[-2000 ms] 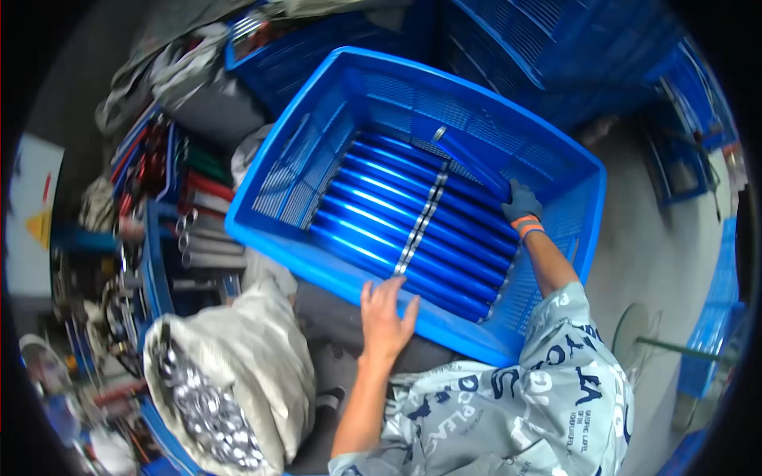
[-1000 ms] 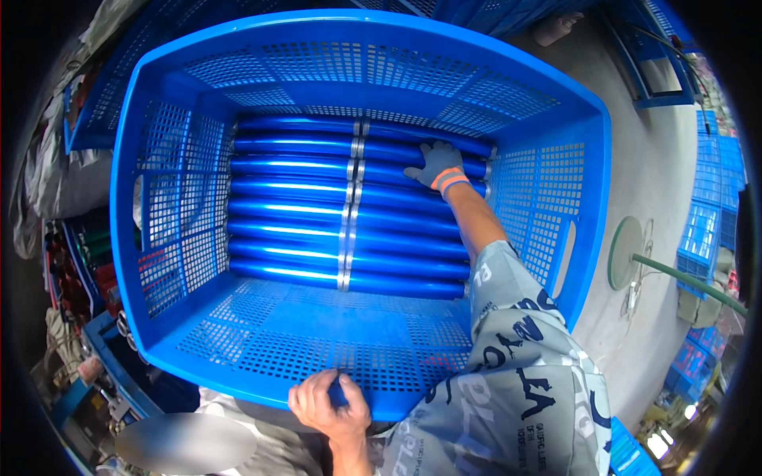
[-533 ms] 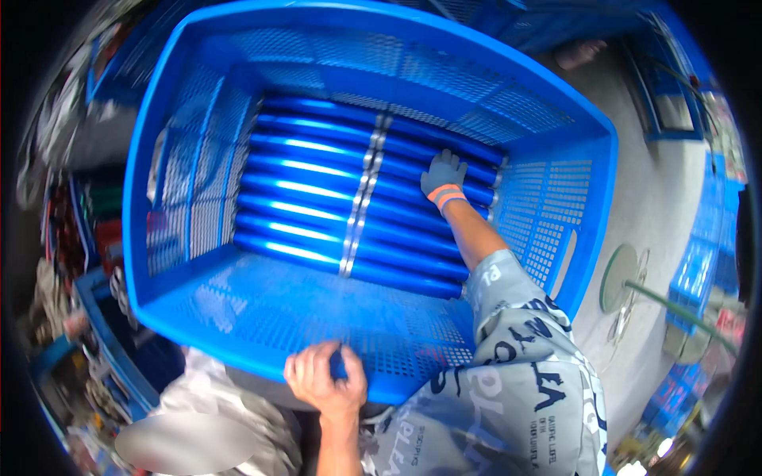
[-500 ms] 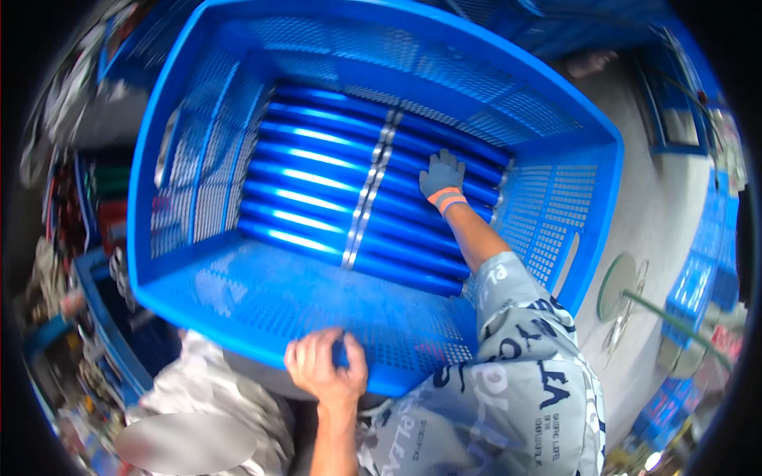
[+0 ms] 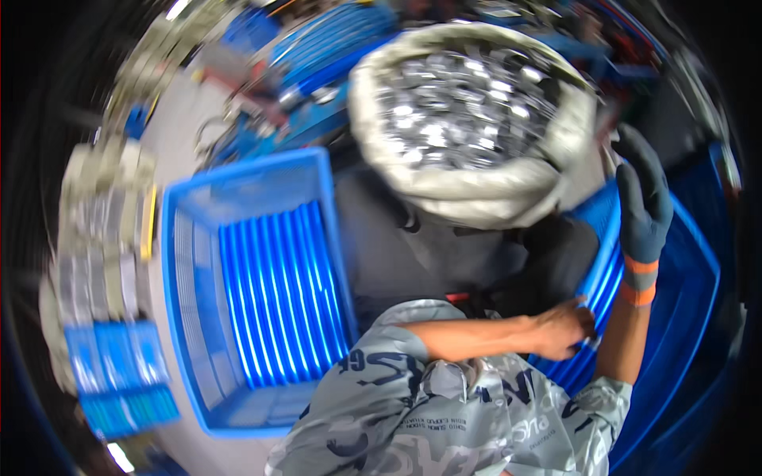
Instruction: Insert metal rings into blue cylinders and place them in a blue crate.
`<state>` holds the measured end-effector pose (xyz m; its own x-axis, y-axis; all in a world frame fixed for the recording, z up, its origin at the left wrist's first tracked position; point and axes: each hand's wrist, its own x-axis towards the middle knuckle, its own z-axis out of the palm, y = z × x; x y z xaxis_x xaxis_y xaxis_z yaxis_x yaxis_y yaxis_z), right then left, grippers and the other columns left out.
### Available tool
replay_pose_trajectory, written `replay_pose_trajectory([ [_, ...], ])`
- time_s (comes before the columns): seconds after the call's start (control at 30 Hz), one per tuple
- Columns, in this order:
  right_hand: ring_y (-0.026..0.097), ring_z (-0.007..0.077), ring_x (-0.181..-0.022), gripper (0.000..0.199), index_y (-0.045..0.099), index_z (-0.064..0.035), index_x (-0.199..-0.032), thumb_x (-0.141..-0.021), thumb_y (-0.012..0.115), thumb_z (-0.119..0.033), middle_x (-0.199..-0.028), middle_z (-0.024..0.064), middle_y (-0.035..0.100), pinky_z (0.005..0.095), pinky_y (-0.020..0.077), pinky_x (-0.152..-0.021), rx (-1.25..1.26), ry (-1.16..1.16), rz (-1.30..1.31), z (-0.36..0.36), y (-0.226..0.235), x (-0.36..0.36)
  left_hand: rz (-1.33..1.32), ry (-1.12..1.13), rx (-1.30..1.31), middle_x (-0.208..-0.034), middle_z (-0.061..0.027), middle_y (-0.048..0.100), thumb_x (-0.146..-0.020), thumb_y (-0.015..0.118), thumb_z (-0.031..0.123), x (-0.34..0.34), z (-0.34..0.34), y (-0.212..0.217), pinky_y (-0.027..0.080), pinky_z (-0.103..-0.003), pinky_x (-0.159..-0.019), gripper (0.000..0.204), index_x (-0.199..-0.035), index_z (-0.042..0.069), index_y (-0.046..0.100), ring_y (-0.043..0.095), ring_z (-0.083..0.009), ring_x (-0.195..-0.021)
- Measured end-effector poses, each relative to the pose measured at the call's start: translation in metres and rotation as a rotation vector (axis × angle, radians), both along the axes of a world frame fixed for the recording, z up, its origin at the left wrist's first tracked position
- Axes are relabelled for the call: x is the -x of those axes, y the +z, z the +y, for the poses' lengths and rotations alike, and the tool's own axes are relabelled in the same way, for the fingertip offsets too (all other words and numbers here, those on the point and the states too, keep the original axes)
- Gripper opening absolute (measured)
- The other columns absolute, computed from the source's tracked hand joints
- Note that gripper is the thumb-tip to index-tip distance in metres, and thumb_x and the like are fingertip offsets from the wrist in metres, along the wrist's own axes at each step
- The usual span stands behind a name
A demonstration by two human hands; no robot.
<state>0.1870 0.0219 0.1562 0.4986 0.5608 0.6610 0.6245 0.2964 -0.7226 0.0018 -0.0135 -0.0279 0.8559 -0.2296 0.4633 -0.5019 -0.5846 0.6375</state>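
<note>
My left arm reaches across my body to the right, and my bare left hand [image 5: 563, 327] is closed beside the inner edge of a blue crate [image 5: 698, 313]. What its curled fingers hold is hidden, though small silvery bits show next to them. Shiny blue tubes [image 5: 601, 305] lie in that crate, partly behind my hands. Above the crate my right hand [image 5: 644, 198], in a grey glove with an orange cuff, is open with its fingers stretched upward. Close by, on its left, stands a pale sack [image 5: 476, 186] with a rolled rim, full of small shiny metal pieces [image 5: 468, 107].
On the left a second blue crate [image 5: 181, 317] holds a row of blue tubes [image 5: 278, 293]. Dark grey material [image 5: 381, 238] lies between crate and sack. Blue stacked packs [image 5: 119, 357] line the far left. Blurred blue racks [image 5: 333, 47] stand behind.
The view has swung from a crate filling the picture to the sack between two crates. My gloved hand has left the tubes and is raised; my left hand has moved from the crate rim.
</note>
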Motion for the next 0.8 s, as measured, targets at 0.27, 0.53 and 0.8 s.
replay_pose_trajectory([
  [0.27,0.068,0.0431,-0.144,0.074,0.063,-0.0034,-0.164,-0.102,0.089,-0.033,-0.159,0.0244,0.067,0.0481,0.0538,-0.121,0.625,0.276,-0.528,0.155,-0.031,0.088,-0.277,1.193,0.550,-0.121,-0.0140,0.082,-0.104,0.083,0.011,0.283,0.230,0.091,0.060,-0.042,-0.104,0.015,-0.117,0.004,0.081,0.078,-0.0280,-0.112],
  [0.53,0.073,0.0386,-0.139,0.059,0.069,0.0033,-0.155,-0.101,0.083,-0.015,-0.153,0.0269,0.072,0.0448,0.0575,-0.115,0.943,0.338,-0.279,0.225,-0.081,0.170,0.660,2.597,0.915,-0.141,-0.0301,0.079,-0.087,0.093,0.024,0.732,0.334,-0.356,0.059,-0.046,-0.117,0.062,-0.138,-0.008,0.078,0.078,-0.0385,-0.131],
  [0.8,0.062,0.0435,-0.153,0.052,0.070,-0.0011,-0.151,-0.100,0.076,-0.005,-0.163,0.0253,0.065,0.0493,0.0500,-0.126,1.065,0.237,-0.717,0.242,-0.076,0.174,0.603,2.676,0.933,-0.156,-0.0304,0.071,-0.085,0.091,0.021,0.770,0.391,-0.423,0.057,-0.049,-0.119,0.091,-0.165,-0.006,0.057,0.071,-0.0438,-0.143],
])
